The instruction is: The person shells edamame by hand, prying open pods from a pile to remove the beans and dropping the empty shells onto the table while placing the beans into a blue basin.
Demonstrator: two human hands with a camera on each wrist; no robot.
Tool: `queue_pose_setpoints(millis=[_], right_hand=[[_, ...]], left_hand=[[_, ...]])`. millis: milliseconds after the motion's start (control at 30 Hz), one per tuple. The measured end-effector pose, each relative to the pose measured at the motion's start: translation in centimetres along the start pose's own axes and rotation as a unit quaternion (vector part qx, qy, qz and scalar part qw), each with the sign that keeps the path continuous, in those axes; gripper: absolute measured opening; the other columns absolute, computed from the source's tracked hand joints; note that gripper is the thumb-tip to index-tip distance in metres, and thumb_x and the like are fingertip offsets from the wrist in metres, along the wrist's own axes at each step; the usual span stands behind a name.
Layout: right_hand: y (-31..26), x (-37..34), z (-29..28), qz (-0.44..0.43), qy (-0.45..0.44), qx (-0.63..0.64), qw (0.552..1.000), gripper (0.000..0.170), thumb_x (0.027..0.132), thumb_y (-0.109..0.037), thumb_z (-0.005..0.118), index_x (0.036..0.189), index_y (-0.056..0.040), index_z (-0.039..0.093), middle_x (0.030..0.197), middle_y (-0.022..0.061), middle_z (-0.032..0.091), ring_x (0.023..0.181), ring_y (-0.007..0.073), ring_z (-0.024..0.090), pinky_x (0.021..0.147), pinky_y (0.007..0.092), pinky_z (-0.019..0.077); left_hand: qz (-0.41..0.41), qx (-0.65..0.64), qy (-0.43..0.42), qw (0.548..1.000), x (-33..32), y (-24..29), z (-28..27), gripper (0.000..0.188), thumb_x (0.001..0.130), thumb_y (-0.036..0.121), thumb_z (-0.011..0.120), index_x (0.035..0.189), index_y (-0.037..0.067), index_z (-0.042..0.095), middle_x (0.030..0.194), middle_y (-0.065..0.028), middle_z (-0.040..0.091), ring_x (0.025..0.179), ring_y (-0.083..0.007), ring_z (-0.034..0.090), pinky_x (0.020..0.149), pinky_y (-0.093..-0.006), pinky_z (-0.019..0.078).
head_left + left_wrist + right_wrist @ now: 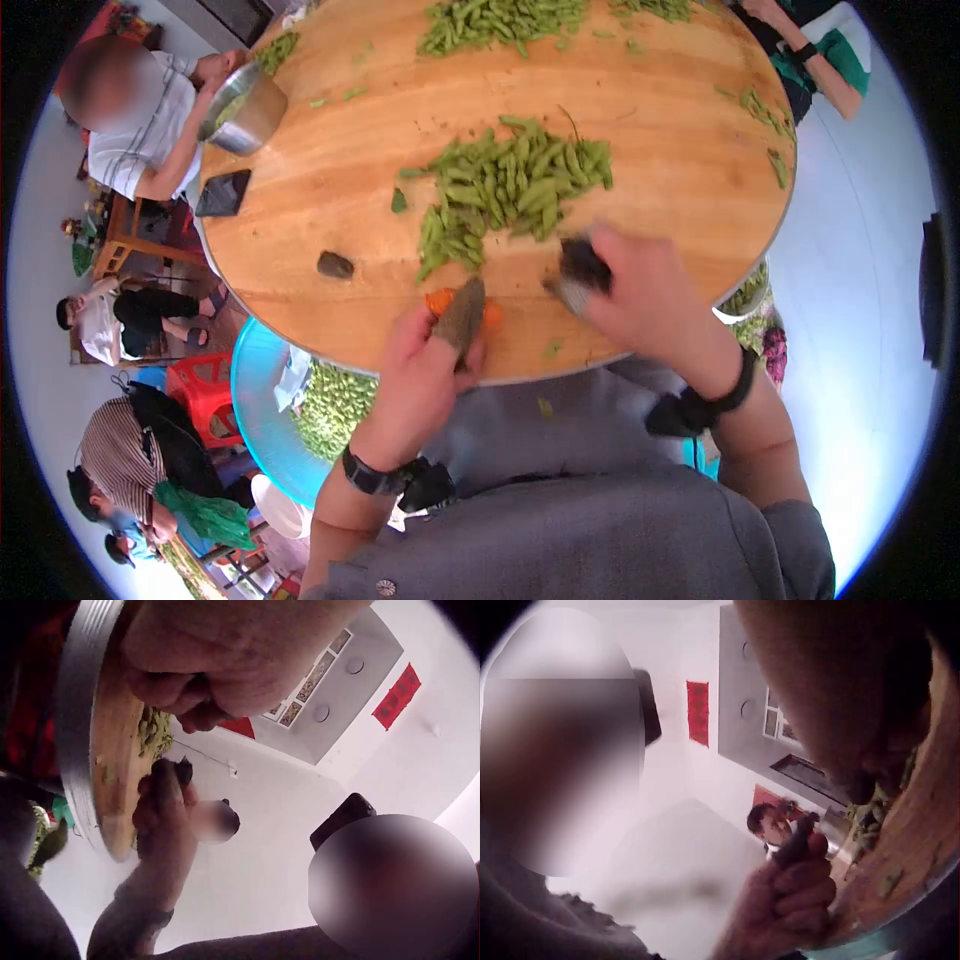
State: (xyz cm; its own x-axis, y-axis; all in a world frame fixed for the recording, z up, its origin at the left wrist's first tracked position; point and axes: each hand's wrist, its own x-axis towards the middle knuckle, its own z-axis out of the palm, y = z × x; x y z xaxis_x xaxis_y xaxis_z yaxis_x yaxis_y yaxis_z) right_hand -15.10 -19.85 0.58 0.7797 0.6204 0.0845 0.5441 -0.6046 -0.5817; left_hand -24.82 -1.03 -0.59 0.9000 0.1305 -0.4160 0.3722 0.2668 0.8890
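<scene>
In the head view my left hand is at the near edge of the round wooden table, fingers curled. A grey-brown pointed cover seems to sleeve its thumb, with an orange covering behind; no pod shows in it. To the right, my right hand is low over the wood, blurred, with a black covering at its fingers. I cannot tell whether it pinches anything. A pile of green bean pods lies just beyond both hands. The left hand also shows as a fist in the right wrist view.
A dark lump and a phone lie at the table's left. A seated person holds a metal pot there. More pods lie at the far side. Below the near edge stands a blue basin with shelled beans.
</scene>
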Motion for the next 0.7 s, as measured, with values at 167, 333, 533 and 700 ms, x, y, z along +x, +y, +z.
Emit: queue_pose_setpoints(millis=[167,333,533,700], right_hand=[[0.7,3.0,3.8,0.041,0.159,-0.092,0.982,0.028,0.070,-0.015,0.063,0.084,0.0027,0.045,0.072,0.0224,0.055,0.071,0.0392,0.055,0.060,0.0438,0.0447],[0.5,1.6,2.9,0.028,0.160,-0.106,0.981,0.018,0.069,-0.009,0.057,0.079,0.0023,0.047,0.072,0.0217,0.056,0.072,0.0380,0.057,0.065,0.0444,0.0471],[-1.7,-1.1,0.0,0.001,0.058,0.064,0.996,0.022,0.071,-0.017,0.064,0.080,0.0004,0.054,0.069,0.0161,0.055,0.064,0.0262,0.053,0.059,0.0338,0.0438],[-2.1,-3.1,0.7,-0.032,0.040,0.127,0.991,0.020,0.072,-0.016,0.066,0.083,-0.0018,0.056,0.068,0.0101,0.055,0.060,0.0138,0.051,0.058,0.0259,0.0424]], left_hand=[[0.019,-0.047,-0.008,0.999,0.1,-0.7,0.4,0.018,0.090,0.018,0.046,0.096,0.005,0.056,0.062,0.0023,0.046,0.049,-0.0051,0.038,0.043,-0.0177,0.0273],[0.045,-0.082,-0.028,0.995,-0.1,-1.3,-0.2,0.017,0.088,0.016,0.046,0.096,0.005,0.056,0.063,0.0016,0.046,0.050,-0.0056,0.038,0.043,-0.0188,0.0286],[0.099,0.169,0.021,0.980,0.6,-1.5,1.1,0.021,0.091,0.024,0.044,0.103,0.007,0.050,0.063,0.0030,0.041,0.048,-0.0057,0.033,0.041,-0.0182,0.0246],[0.112,-0.071,0.013,0.991,0.7,-1.5,2.4,0.022,0.084,0.006,0.040,0.102,0.005,0.052,0.069,-0.0001,0.049,0.051,-0.0051,0.038,0.042,-0.0191,0.0302]])
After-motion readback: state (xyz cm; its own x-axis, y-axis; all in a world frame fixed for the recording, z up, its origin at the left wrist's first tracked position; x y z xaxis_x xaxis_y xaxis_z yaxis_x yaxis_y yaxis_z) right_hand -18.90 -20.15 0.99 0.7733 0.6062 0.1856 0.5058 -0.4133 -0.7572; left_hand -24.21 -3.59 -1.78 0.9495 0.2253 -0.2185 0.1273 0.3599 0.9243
